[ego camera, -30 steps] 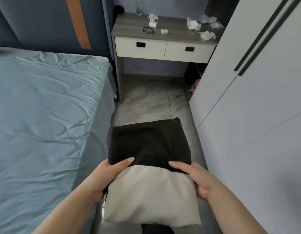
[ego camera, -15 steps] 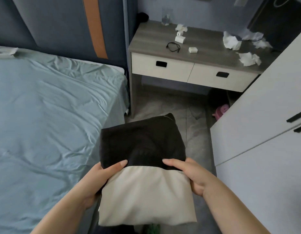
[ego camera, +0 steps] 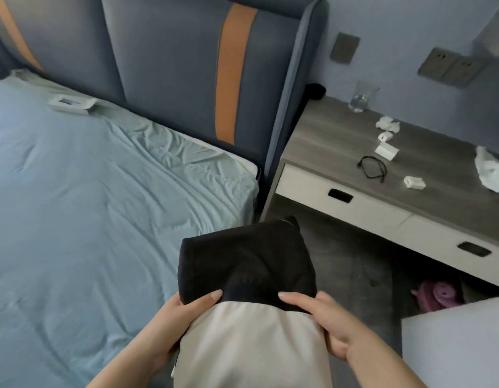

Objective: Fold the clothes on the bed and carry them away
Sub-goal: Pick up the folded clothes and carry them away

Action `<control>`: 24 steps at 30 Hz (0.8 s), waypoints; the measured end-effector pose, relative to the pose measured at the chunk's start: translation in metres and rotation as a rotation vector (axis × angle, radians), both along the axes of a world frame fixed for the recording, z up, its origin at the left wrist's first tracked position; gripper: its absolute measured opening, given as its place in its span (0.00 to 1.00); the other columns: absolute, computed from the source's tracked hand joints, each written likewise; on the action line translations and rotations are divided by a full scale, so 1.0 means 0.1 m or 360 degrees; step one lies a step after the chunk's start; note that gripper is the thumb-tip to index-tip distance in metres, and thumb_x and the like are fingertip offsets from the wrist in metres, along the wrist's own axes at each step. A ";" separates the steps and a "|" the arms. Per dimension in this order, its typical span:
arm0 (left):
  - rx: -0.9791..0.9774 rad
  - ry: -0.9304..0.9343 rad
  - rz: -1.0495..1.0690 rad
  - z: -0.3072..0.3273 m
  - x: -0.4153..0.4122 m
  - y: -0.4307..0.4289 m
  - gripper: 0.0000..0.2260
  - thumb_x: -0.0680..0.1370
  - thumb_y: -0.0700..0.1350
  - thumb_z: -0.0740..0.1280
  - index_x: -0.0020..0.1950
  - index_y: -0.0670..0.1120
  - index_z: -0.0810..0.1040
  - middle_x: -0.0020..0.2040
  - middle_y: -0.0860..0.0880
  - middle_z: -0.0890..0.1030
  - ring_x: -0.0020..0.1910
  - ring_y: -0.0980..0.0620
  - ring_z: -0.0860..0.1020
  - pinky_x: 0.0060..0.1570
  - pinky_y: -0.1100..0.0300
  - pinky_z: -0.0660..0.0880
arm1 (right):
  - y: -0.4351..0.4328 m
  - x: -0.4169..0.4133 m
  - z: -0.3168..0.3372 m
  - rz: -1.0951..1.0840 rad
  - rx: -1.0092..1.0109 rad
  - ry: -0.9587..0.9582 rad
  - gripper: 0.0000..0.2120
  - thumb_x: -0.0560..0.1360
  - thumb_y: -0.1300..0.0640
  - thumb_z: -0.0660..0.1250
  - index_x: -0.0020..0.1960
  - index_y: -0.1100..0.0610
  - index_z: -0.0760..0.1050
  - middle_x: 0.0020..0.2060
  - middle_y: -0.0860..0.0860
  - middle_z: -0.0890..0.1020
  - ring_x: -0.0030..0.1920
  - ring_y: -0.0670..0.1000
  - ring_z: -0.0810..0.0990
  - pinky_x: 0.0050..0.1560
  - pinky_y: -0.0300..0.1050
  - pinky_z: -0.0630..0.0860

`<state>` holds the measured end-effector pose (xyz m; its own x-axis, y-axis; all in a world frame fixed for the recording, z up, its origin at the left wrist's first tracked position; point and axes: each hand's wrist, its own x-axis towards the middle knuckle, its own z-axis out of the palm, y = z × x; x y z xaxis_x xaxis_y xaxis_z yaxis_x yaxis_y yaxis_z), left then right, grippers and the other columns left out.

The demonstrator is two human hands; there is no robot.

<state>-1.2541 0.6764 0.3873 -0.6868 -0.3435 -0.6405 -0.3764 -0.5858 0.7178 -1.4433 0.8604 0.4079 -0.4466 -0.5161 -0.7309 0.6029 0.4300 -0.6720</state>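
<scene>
Two folded garments, a black garment (ego camera: 242, 261) at the far end and a cream garment (ego camera: 251, 348) at the near end, are held as one stack (ego camera: 251, 306) in the lower centre of the frame. It is clear of the bed and above the dark floor beside it.

The left hand (ego camera: 183, 317) grasps the stack's left edge, with the thumb laid across the top where black meets cream and the fingers tucked underneath. The right hand (ego camera: 326, 323) clasps the right edge, thumb on top and fingers curled round the side.

The bed (ego camera: 88, 205), covered by a creased light-blue sheet, fills the left half of the frame. A small white box (ego camera: 71, 103) lies near its blue headboard (ego camera: 172, 65), which carries an orange stripe.

At the right stands a desk (ego camera: 340, 147) with a grey wood-grain top and two white drawers. On it are a clear glass (ego camera: 364, 95) at the back, crumpled tissues (ego camera: 387, 125) and a looped black cable (ego camera: 371, 168). A small white block (ego camera: 414, 182) may be a charger plug; the view is too soft to tell. A pink object (ego camera: 438, 296) lies on the floor under the desk.

Grey wall sockets (ego camera: 450, 67) sit on the blue wall above, and a white panel (ego camera: 452, 345) juts into the lower right corner.
</scene>
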 end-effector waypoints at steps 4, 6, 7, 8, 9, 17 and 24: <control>0.0004 -0.0053 0.0218 -0.05 -0.15 -0.38 0.20 0.69 0.52 0.75 0.59 0.48 0.80 0.51 0.47 0.85 0.49 0.48 0.84 0.41 0.59 0.80 | -0.66 -0.36 -0.09 0.0232 0.0001 -0.0060 0.15 0.60 0.60 0.80 0.46 0.61 0.82 0.43 0.61 0.86 0.42 0.58 0.86 0.37 0.47 0.81; 0.0009 -0.0095 0.0365 -0.08 -0.16 -0.50 0.19 0.70 0.51 0.75 0.59 0.48 0.79 0.51 0.47 0.86 0.49 0.48 0.84 0.40 0.59 0.80 | -0.97 -0.50 -0.17 0.0386 0.0034 -0.0102 0.23 0.62 0.59 0.79 0.54 0.63 0.79 0.47 0.61 0.85 0.47 0.59 0.85 0.42 0.49 0.82; 0.0004 -0.0108 0.0447 -0.10 -0.16 -0.55 0.19 0.70 0.52 0.75 0.59 0.48 0.79 0.50 0.48 0.86 0.49 0.49 0.84 0.40 0.60 0.80 | -1.13 -0.56 -0.21 0.0486 0.0029 -0.0133 0.24 0.62 0.58 0.79 0.56 0.63 0.80 0.49 0.61 0.85 0.49 0.59 0.85 0.46 0.50 0.81; -0.0005 -0.0117 0.0532 -0.12 -0.16 -0.59 0.20 0.69 0.52 0.75 0.59 0.48 0.79 0.50 0.48 0.86 0.49 0.49 0.84 0.41 0.60 0.80 | -1.29 -0.62 -0.25 0.0589 0.0019 -0.0160 0.24 0.62 0.58 0.79 0.57 0.62 0.80 0.51 0.61 0.84 0.51 0.60 0.84 0.50 0.51 0.81; -0.0010 -0.0127 0.0621 -0.14 -0.16 -0.63 0.21 0.68 0.52 0.75 0.59 0.49 0.79 0.50 0.49 0.86 0.49 0.50 0.84 0.41 0.61 0.80 | -1.45 -0.68 -0.29 0.0689 0.0020 -0.0181 0.25 0.62 0.57 0.78 0.57 0.62 0.80 0.52 0.61 0.84 0.53 0.60 0.84 0.53 0.52 0.80; 0.0211 -0.0088 0.1397 -0.47 -0.41 -0.44 0.21 0.71 0.49 0.75 0.62 0.49 0.76 0.54 0.48 0.85 0.52 0.48 0.84 0.41 0.60 0.81 | -2.58 -1.14 -0.66 0.1508 0.0030 -0.0299 0.28 0.67 0.58 0.77 0.64 0.54 0.74 0.56 0.55 0.84 0.55 0.57 0.83 0.46 0.47 0.81; 0.0379 -0.0134 0.1752 -1.14 -0.57 -0.54 0.23 0.69 0.51 0.76 0.62 0.48 0.77 0.53 0.46 0.85 0.51 0.47 0.84 0.41 0.58 0.81 | -3.19 -1.18 -1.35 0.1861 0.0171 -0.0310 0.30 0.67 0.55 0.77 0.67 0.51 0.71 0.57 0.52 0.83 0.56 0.54 0.83 0.51 0.47 0.80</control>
